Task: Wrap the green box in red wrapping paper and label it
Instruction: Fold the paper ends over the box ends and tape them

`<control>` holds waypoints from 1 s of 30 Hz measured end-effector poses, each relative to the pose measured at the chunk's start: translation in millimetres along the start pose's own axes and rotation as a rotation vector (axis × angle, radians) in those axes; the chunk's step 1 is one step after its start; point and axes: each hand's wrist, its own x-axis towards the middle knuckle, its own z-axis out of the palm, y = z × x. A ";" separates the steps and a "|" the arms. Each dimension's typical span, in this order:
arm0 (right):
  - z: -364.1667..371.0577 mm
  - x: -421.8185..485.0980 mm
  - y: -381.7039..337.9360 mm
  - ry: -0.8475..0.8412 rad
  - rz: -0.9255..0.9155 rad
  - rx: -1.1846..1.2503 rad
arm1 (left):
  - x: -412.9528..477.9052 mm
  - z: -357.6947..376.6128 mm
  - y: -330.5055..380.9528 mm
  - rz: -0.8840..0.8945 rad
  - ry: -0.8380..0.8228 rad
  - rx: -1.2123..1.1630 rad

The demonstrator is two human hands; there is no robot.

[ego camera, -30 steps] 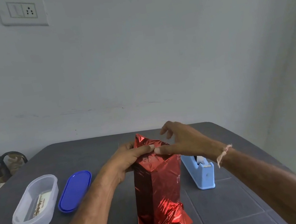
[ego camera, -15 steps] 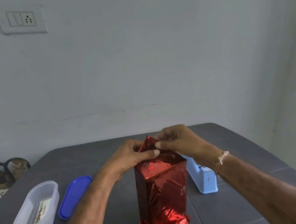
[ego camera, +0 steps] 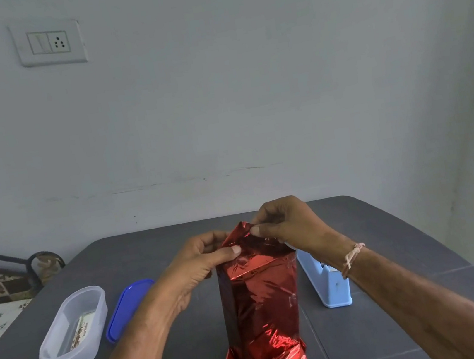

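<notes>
Most of the wrapping looks done. The wrapped box (ego camera: 260,305) stands upright on its end at the middle of the table (ego camera: 393,248), close to the near edge. The red wrapping paper (ego camera: 265,356) covers every side that shows, with no green to be seen.

The lower end is bunched and flares out on the table. I cannot tell whether it is taped.

The top end is the step in hand. The left hand (ego camera: 202,264) pinches the paper at the top left corner of the box between thumb and fingers. The right hand (ego camera: 286,227) pinches the raised flap just beside it, with curled fingers holding the point of foil up above the box. By my judgement, this flap has yet to be folded flat and fixed.

A light blue tape dispenser (ego camera: 328,282) stands just beside the box on its right, partly behind the right wrist and within easy reach for sealing.

Towards the left edge lies a clear plastic tub (ego camera: 73,329) with a printed slip inside. This may be the label, though it is too small to read. A blue lid (ego camera: 129,309) lies between the tub and the left forearm.

No label shows on the parcel, so what seems to remain is closing the top, perhaps tidying the bottom, and labelling.
</notes>
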 end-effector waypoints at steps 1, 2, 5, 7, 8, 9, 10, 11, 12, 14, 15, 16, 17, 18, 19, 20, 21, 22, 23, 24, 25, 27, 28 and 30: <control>0.2 -1.6 0.9 0.011 0.004 0.002 | -0.8 1.7 1.9 0.001 0.033 0.007; 0.4 -3.3 1.4 0.018 0.004 0.016 | -0.6 2.5 3.0 0.004 0.062 0.020; -0.8 -6.0 2.2 0.038 -0.009 0.051 | 3.4 2.1 1.4 0.010 0.136 0.049; -1.0 -6.9 1.3 0.042 -0.013 0.037 | 3.4 2.5 -0.3 0.016 0.160 0.006; -0.7 -7.4 0.5 0.037 -0.014 0.027 | 2.4 2.7 -1.4 0.013 0.160 -0.028; -0.5 -7.6 0.1 0.034 -0.017 0.017 | 1.3 3.1 -2.0 0.011 0.149 -0.062; -0.2 -7.9 -0.9 0.026 -0.027 0.004 | -0.2 3.4 -2.1 0.010 0.136 -0.087; 0.2 -7.8 -1.2 0.019 -0.043 -0.015 | -0.6 3.2 -3.1 0.006 0.132 -0.100; 0.2 -8.0 -1.6 0.015 -0.064 -0.040 | -0.4 2.8 -3.9 0.003 0.127 -0.106; -0.3 -8.2 -2.3 0.014 -0.093 -0.080 | 0.8 0.6 -5.5 -0.005 0.115 -0.124; -1.5 -8.7 -1.9 0.016 -0.098 -0.087 | 0.7 0.3 -6.2 -0.009 0.102 -0.145; -2.8 -9.4 -1.2 0.017 -0.100 -0.089 | -0.4 -0.3 -7.3 -0.013 0.091 -0.171; -4.5 -10.0 0.2 0.019 -0.103 -0.085 | -1.5 -0.5 -8.4 -0.013 0.086 -0.193; -6.0 -11.0 0.9 0.019 -0.107 -0.077 | -2.5 -1.3 -10.0 -0.009 0.085 -0.208; -7.1 -11.7 2.5 0.019 -0.115 -0.070 | -2.7 -2.5 -12.2 -0.005 0.086 -0.221; -7.5 -12.3 3.7 0.019 -0.127 -0.070 | -3.1 -3.6 -13.8 0.000 0.087 -0.233; -7.1 -12.8 4.9 0.020 -0.141 -0.079 | -3.4 -4.8 -15.0 0.005 0.087 -0.240; -6.5 -13.4 5.4 0.020 -0.153 -0.091 | -3.4 -5.6 -15.0 0.009 0.086 -0.238; -5.4 -13.5 6.0 0.020 -0.160 -0.104 | -3.4 -6.5 -15.0 0.011 0.088 -0.236; -4.5 -14.1 6.3 0.019 -0.166 -0.111 | -3.5 -6.9 -14.8 0.014 0.090 -0.238; -3.7 -14.3 7.0 0.021 -0.169 -0.115 | -3.3 -7.0 -14.6 0.017 0.093 -0.245; -2.7 -14.9 7.5 0.025 -0.175 -0.118 | -3.2 -6.8 -14.8 0.021 0.096 -0.257; -2.3 -14.7 7.5 0.024 -0.179 -0.118 | -3.1 -6.9 -15.2 0.022 0.097 -0.259; -1.5 -14.5 7.6 0.020 -0.187 -0.112 | -3.1 -6.7 -15.6 0.023 0.097 -0.263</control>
